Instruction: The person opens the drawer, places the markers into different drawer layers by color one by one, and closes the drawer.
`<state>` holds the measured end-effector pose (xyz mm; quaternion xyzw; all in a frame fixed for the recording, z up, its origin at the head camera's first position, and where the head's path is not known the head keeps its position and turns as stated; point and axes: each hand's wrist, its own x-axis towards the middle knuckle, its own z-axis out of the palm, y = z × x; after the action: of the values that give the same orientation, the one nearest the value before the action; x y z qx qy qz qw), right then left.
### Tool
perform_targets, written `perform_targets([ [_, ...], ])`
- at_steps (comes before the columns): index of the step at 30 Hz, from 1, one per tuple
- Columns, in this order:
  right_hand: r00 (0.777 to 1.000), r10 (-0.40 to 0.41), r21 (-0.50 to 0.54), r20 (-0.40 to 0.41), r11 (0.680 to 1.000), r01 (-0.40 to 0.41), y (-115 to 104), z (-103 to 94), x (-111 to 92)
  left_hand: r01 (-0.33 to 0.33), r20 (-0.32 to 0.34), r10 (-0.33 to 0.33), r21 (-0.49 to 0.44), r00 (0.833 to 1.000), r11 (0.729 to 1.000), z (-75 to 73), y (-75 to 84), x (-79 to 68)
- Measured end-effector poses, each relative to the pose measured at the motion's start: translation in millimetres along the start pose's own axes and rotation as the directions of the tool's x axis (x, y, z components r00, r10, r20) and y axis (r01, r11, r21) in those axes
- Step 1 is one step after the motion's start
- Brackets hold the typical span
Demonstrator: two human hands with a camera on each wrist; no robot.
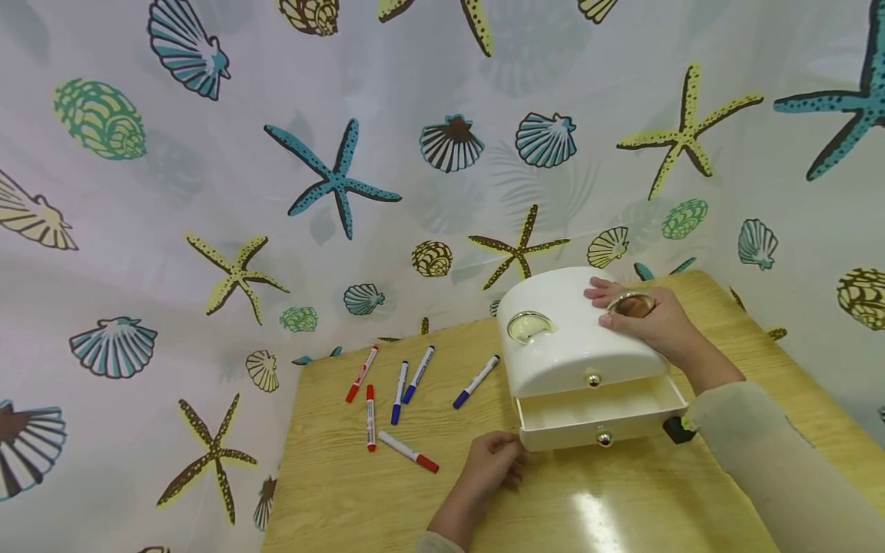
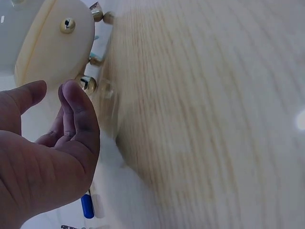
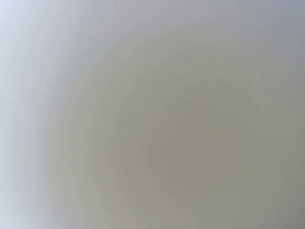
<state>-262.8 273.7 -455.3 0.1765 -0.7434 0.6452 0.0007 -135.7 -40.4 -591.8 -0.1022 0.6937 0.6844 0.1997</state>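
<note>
A white box with a rounded top stands on the table, its lower drawer pulled out. A gold knob sits on that drawer's front. My right hand rests on the top, thumb and fingers spread about a raised gold ring. My left hand is at the drawer's front left corner, its fingertips partly hidden in the head view. In the left wrist view its thumb and loosely bent fingers stand apart beside the box. The right wrist view is only a pale blur.
Several red-capped and blue-capped markers lie left of the box, among them a red one nearest my left hand and a blue one near the box. A second gold ring is on the box's top. A patterned curtain surrounds the wooden table.
</note>
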Motion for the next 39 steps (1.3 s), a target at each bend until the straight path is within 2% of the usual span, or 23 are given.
perform_targets([
  [7, 1.0, 0.007, -0.01, -0.001, 1.0, -0.007, -1, -1.1, 0, -0.052, -0.034, 0.051, -0.009, 0.998, 0.999, -8.5, 3.6, 10.0],
  [11, 1.0, 0.0, -0.013, -0.005, 1.0, 0.0, -1, -1.1, -1, -0.131, -0.097, 0.134, 0.037, 0.986, 0.991, -12.1, 7.3, 17.7],
  [15, 1.0, -0.013, -0.003, -0.005, 1.0, 0.013, -1, 0.0, -1, -0.225, -0.168, 0.252, 0.166, 0.953, 0.96, -17.5, 12.9, 25.8],
  [19, 1.0, -0.006, 0.0, -0.006, 1.0, 0.006, -2, 0.6, -1, -0.253, -0.218, 0.311, 0.256, 0.925, 0.933, -24.3, 18.2, 32.8],
  [24, 1.0, -0.001, 0.003, -0.005, 1.0, 0.001, -1, -0.1, -1, -0.294, -0.278, 0.367, 0.271, 0.888, 0.916, -30.4, 25.1, 44.5],
  [28, 1.0, 0.002, 0.006, -0.009, 1.0, -0.002, 0, -1.0, -2, -0.336, -0.319, 0.404, 0.248, 0.857, 0.909, -32.9, 27.6, 54.1],
  [32, 1.0, 0.0, 0.002, -0.008, 1.0, 0.0, 1, -1.5, -1, -0.361, -0.322, 0.428, 0.246, 0.845, 0.899, -35.3, 30.2, 59.8],
  [34, 1.0, -0.007, 0.005, -0.005, 1.0, 0.007, 1, -1.4, -1, -0.377, -0.317, 0.45, 0.264, 0.835, 0.888, -37.2, 30.8, 63.2],
  [39, 0.999, -0.035, 0.02, 0.005, 0.999, 0.035, 2, -0.6, -1, -0.405, -0.319, 0.518, 0.358, 0.794, 0.841, -43.9, 28.5, 74.8],
])
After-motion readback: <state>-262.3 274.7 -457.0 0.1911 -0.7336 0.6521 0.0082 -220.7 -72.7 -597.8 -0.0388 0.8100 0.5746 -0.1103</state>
